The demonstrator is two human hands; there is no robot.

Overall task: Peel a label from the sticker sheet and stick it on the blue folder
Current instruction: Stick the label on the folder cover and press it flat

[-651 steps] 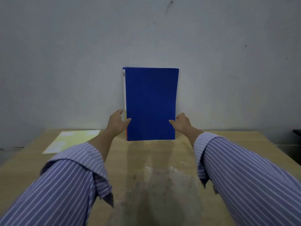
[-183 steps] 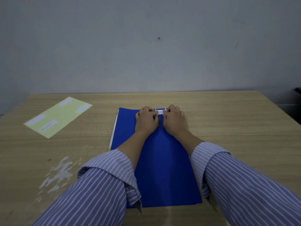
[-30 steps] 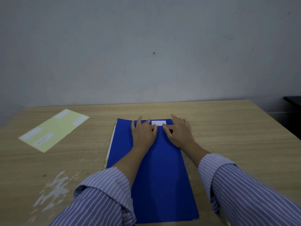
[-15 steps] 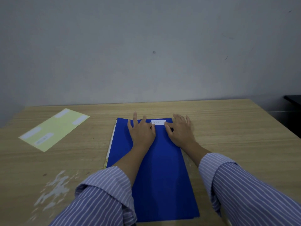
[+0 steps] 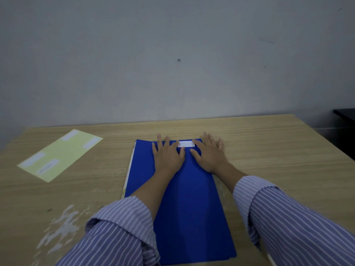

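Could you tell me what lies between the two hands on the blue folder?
In the head view, the white rectangular label on the blue folder lies between the left hand and right hand.

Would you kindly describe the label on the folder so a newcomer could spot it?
On the wooden table lies a flat blue folder. At its far edge, between the left hand and right hand, sits a small white rectangular label, the only white patch on the blue.

Illumination dim and even, with a cool grey-blue cast. No distinct light source identifiable. Shadows soft and faint. A dull sheen shows on the worn patch of the table at lower left. Frame corners darken, notably upper left. Wide-angle distortion bows the table's far edge and stretches the striped sleeves along the bottom. Focus soft; writing on the label illegible.
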